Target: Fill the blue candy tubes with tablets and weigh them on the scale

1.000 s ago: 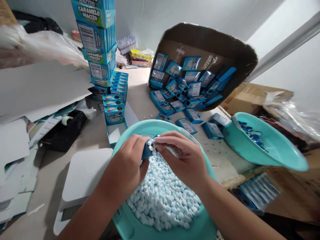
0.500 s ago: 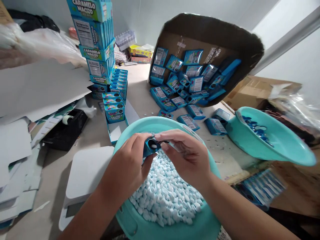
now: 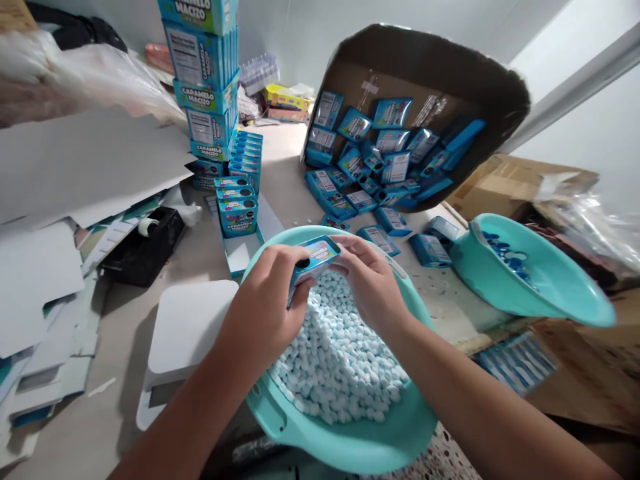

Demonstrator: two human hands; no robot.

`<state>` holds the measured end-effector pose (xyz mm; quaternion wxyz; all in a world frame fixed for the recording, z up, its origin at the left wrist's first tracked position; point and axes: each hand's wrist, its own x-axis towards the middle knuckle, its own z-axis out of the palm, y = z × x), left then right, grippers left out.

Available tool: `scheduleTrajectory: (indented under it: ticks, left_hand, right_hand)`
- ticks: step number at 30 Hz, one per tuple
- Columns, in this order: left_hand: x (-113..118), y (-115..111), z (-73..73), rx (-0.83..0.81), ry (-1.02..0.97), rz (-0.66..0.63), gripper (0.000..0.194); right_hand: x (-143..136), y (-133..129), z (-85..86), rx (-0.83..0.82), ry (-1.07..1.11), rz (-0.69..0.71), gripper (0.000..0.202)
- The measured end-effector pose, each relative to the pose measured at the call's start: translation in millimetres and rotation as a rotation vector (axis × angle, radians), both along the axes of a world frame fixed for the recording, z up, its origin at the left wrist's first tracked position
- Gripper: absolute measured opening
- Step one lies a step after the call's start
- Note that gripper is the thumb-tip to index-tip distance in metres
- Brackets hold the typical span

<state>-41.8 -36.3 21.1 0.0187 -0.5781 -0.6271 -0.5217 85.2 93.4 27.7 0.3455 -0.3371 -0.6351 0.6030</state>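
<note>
L hand grips small blue box w/ wht lettering, blk spot at 9 o'clock. R hand pinches its 2 o'clock end

Your left hand covers the near-left part of the held box; your right hand hides its right end. Your left forearm blocks part of the white scale, its display unreadable. The top edge cuts off the far-left box stack; the left edge cuts off pale sheets. Right, discs are too small to identify.
</note>
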Motion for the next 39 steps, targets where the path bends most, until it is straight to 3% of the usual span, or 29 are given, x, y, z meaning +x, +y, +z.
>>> scheduleTrajectory:
  ticks: [4,7,10,13,16,21,27,34,39]
  left_hand:
    - [1.4,0.9,-0.5,-0.045,-0.010,0.010,0.024]
    - [2.5,2.2,-4.9,-0.041,-0.114,0.078,0.050]
    - [2.0,3.8,-8.0,-0.072,-0.163,0.114,0.072]
    - [1.8,4.6,-7.7,-0.184,-0.057,0.136,0.058]
    - [3.5,3.6,-4.7,-0.269,-0.017,0.133,0.040]
    - [3.6,2.0,-0.2,-0.263,-0.144,0.151,0.027]
    - [3.2,5.3,-6.5,-0.085,-0.153,0.108,0.033]
    - [12.0,5.3,-10.4,-0.310,-0.032,0.068,0.041]
    - [14.6,2.6,-8.9,-0.408,0.089,0.061,0.053]
  right_hand:
    - [3.8,1.7,5.4,0.186,0.030,0.018,0.016]
    - [4.5,10.5,-4.4,0.174,-0.054,0.034,0.024]
    - [-0.1,11.7,-25.0,0.166,-0.199,0.115,0.035]
    - [-4.9,-2.5,-43.6,0.179,-0.254,0.249,0.039]
    - [-3.2,-21.7,-47.9,0.170,-0.279,0.368,0.040]
    - [9.5,-39.8,-34.1,-0.050,-0.383,0.420,0.044]
    - [19.4,-49.2,-27.9,-0.284,-0.441,0.299,0.039]
    - [20.1,-49.8,-30.1,-0.528,-0.362,0.173,0.029]
    - [13.9,-51.1,-29.2,-0.925,-0.285,0.352,0.034]
